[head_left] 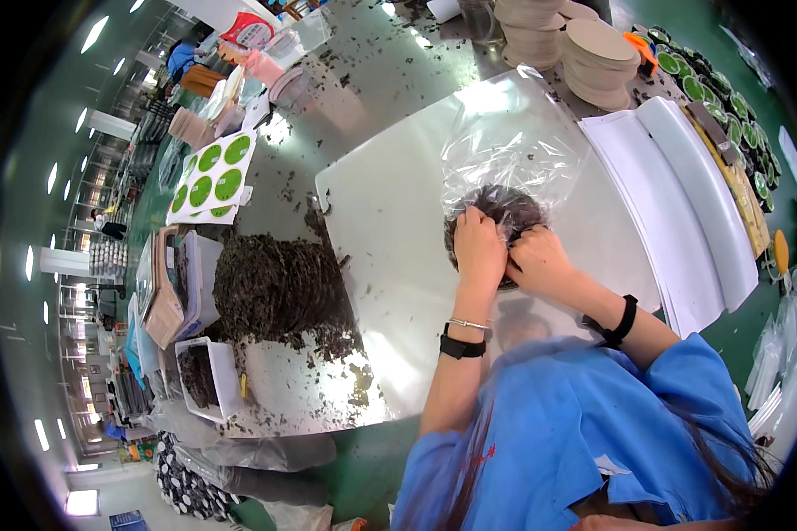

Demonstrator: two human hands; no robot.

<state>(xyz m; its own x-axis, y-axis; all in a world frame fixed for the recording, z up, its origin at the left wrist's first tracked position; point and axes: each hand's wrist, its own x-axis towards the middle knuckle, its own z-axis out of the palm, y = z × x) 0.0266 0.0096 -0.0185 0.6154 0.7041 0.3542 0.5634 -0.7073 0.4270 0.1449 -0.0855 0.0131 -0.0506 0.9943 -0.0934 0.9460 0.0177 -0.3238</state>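
Note:
A round, dark cake of what looks like dried seaweed [512,205] lies on a pale sheet on the table, partly inside a clear plastic bag [505,150] that spreads away from me. My left hand [478,246] grips the bag and the cake's near left side with bent fingers. Close beside it, my right hand [540,255] has its fingers curled onto the near right edge. Both hands cover the front of the cake, and the fingertips are partly hidden. Left of the sheet stands a large stack of similar dark seaweed cakes [270,285].
Sheets of green round labels [201,190] lie at far left. A white bin [208,379] with dark flakes and a grey box [205,283] stand along the left edge. Stacks of beige discs [598,57] are at far right, with white sheets [646,203] nearer.

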